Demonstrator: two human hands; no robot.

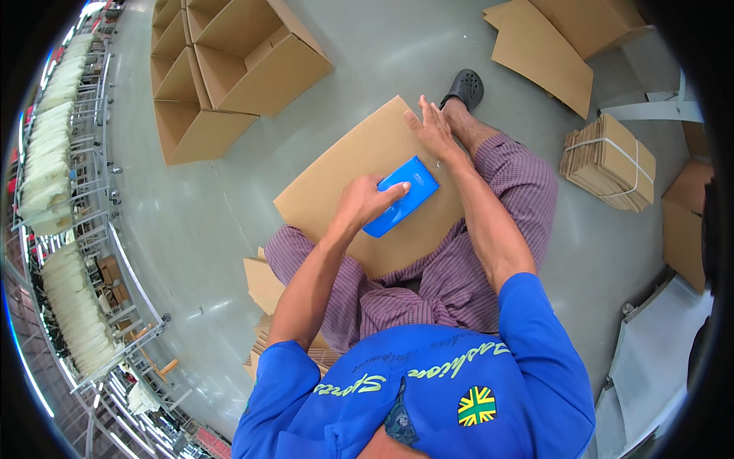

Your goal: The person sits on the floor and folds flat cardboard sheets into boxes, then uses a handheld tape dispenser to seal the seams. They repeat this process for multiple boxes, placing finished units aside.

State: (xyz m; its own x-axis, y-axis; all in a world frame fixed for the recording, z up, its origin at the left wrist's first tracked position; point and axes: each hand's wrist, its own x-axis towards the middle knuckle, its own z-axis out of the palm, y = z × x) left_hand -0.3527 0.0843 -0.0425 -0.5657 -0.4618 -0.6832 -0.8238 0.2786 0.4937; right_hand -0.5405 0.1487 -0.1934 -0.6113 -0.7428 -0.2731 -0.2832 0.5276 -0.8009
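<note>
A closed brown cardboard box (329, 180) rests across my lap, one corner pointing away from me. My left hand (362, 200) is closed around a blue plastic piece (399, 212) that looks like a hand-held tape dispenser, with a jagged far edge. It lies over the box's top, right of the middle, with my thumb along its upper face. My right hand (434, 133) is at the far right edge of the box, fingers stretched out and nothing in them. Whether tape runs from the blue piece to the box cannot be made out.
Open cardboard boxes (264, 80) stand at the far left. Loose cardboard (547, 61) lies at the far right, near a strapped bundle of flat cartons (609, 163). More flat cardboard (262, 287) is by my left leg. A wheeled rack (57, 172) with pale goods runs along the left.
</note>
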